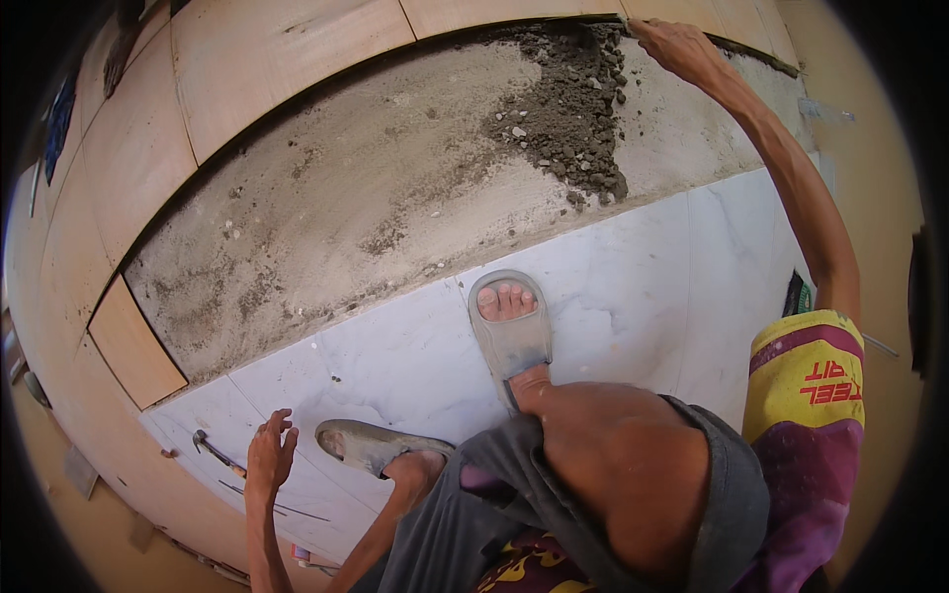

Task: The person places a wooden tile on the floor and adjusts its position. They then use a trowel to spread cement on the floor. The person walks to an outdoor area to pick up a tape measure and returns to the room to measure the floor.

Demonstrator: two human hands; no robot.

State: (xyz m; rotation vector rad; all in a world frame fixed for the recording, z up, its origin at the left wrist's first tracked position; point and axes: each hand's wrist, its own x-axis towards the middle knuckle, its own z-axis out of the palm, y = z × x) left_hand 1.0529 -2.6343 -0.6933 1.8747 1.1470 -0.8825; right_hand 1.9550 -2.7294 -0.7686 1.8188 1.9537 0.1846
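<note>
Right hand point(680, 47) stretched to the far edge of the bare floor strip point(376, 158), fingers bent against the tan panels point(287, 59); cannot tell whether it grasps anything. Crumbly mortar point(568, 114) lies just beside it, heaped from the strip's far edge toward the white tiles point(623, 287). Left hand point(270, 453) empty, fingers loosely curled, near the hammer point(217, 453). Judgement: long reach; brace feet firmly, guard fingertips at the panel edge, break clumps, keep crumbs off the tile edge.

Bold red lettering point(832, 393) stands on the yellow band point(781, 390) of the right sleeve point(806, 450). It runs upside down in two rows.
</note>
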